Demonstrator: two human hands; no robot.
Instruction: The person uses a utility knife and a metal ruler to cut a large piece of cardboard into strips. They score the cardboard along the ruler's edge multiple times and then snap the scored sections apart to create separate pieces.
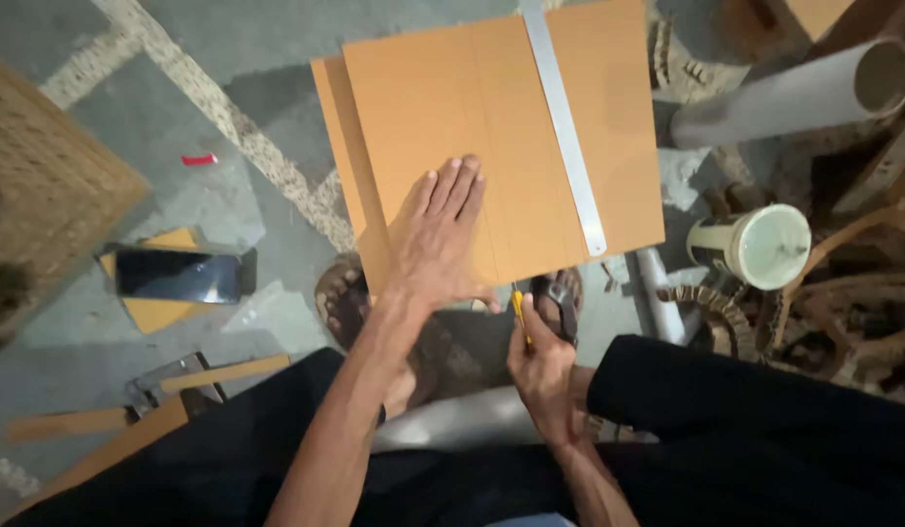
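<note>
The left hand (436,244) lies flat, fingers spread and released, pressing palm-down on the near-left part of a flat orange-brown cardboard sheet (442,107) that rests on the grey concrete floor (267,59). A second sheet of the same cardboard shows beneath it, its edge sticking out along the left side.

The right hand (542,369) sits just below the cardboard's near edge, to the right of the left hand and close to it. Its grip is clenched around a slim yellow-handled cutting knife (520,312), whose tip meets the near edge of the cardboard.

A long flat silver metal ruler (565,132) lies on the cardboard, beyond and to the right of both hands, running from the far edge down to near the right front corner. It is apart from the left hand's fingers.

Right of the right hand stands a cream cylindrical container with a pale lid (760,246), and farther off lies a grey cardboard tube (794,93) among curled cardboard scraps. Left of the left hand, well apart, a black phone (179,275) lies on a yellow card piece. Worn sandals show under the cardboard's near edge, between the hands.
</note>
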